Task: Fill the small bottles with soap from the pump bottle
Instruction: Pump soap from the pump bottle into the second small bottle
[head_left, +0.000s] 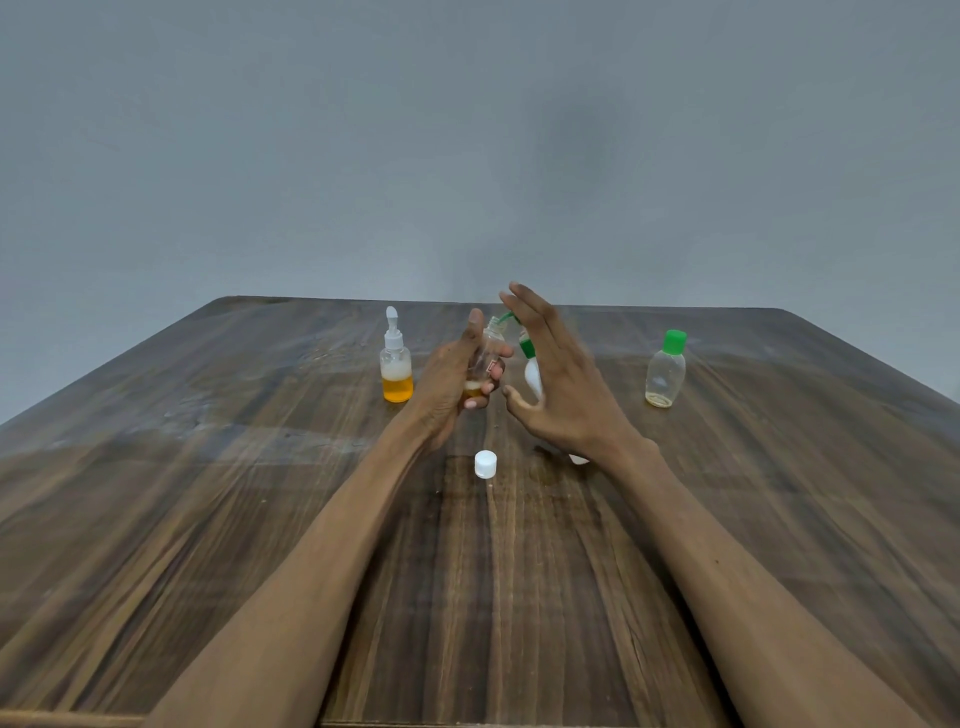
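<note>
A small clear bottle (480, 364) of smooth plastic is held in the left hand (452, 379), with the fingers curled round its body and the thumb raised straight up beside its neck. The bottle is tilted a little, its mouth is uncovered, and a thin layer of amber soap is seen at its bottom. A white and green pump bottle (530, 364) stands just beside it, and its green spout is turned toward the open mouth. The right hand (561, 384) is placed over the pump bottle with the fingers straight and spread; the pump head is touched by the fingertips, while the thumb is kept apart, low near the white body. Much of the pump bottle is hidden behind this hand.

A round white cap (485, 464) with fine ribs lies on the table (260, 519), near the person, between the two forearms. To the left, a clear cylindrical bottle (397, 371) with a white spray top is seen upright, filled about one third with orange liquid and foam above it. To the right, well apart, a flat oval bottle (666, 371) with a green screw cap stands nearly empty. The table top is made of dark wood with long streaked grain and a dull, slightly worn surface.
</note>
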